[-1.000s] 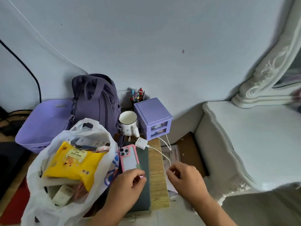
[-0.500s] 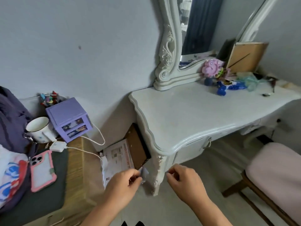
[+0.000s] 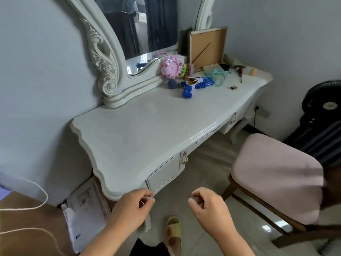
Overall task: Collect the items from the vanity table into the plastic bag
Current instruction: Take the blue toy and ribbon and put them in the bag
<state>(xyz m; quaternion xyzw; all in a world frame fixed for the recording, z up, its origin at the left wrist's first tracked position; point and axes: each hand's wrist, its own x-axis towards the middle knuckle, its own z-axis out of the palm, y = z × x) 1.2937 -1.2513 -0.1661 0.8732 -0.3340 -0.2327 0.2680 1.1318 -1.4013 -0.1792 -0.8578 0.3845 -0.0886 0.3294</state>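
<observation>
Ahead of your left hand (image 3: 132,209), fingers loosely curled and holding nothing, sits the vanity table (image 3: 147,130); your right hand (image 3: 208,209) hangs beside it, likewise loosely curled and unladen. Far beyond both, by the mirror (image 3: 136,28): pink clock (image 3: 170,68), blue toy gun (image 3: 195,85), clear teal item (image 3: 217,74), picture frame (image 3: 207,48). Plastic bag: out of view.

The counter (image 3: 147,130) looks painted white and smooth, glossy along its front edge, with small metal pulls (image 3: 184,157) on the drawers. Behind it, the mirror frame (image 3: 103,58) is carved, cream and satin. On the counter's far end lie a glossy blue plastic toy (image 3: 195,85) and a pink plastic clock (image 3: 170,67). Right of the counter, the stool (image 3: 276,174) has a matt pink cloth seat on dark wood
</observation>
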